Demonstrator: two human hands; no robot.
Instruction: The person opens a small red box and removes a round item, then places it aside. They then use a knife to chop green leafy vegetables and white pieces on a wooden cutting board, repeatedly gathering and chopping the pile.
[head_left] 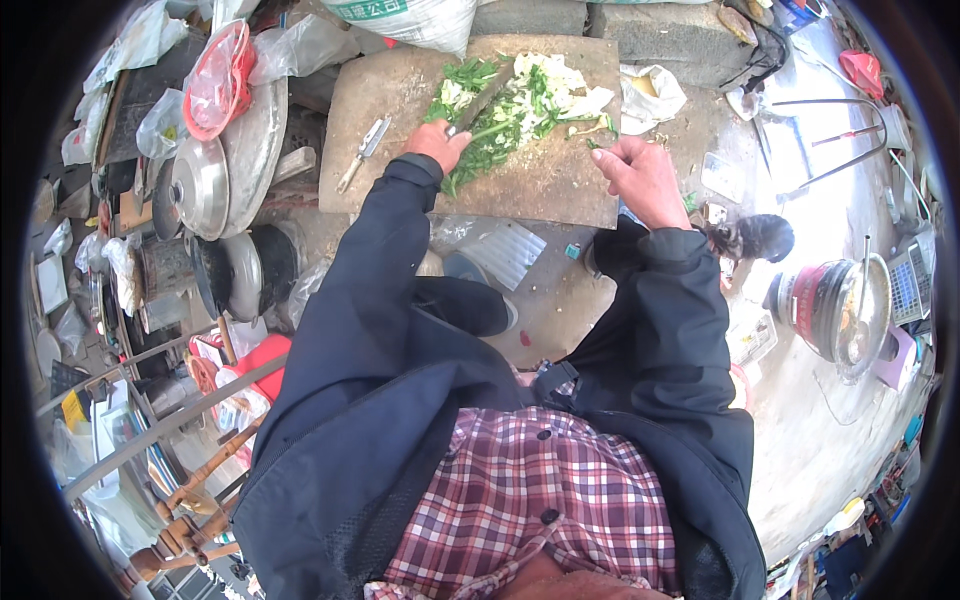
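Chopped leafy greens (525,110), dark green leaves mixed with pale stems, lie heaped on a worn wooden board (560,195). My left hand (436,146) is closed around the handle of a kitchen knife (488,98), whose dark blade lies over the heap, pointing away and to the right. At the right side of the board my right hand (646,178) is closed, thumb and fingers pinching a small piece of leafy green (592,144). A second, smaller knife (376,138) rests on the board's left part, apart from both hands.
A white bag (652,98) sits right of the board, and a large printed sack (410,18) stands behind it. Metal lids (203,188) and a red basket (222,80) are stacked at left. At right are a dark-furred animal (755,238) and a metal basin (862,318).
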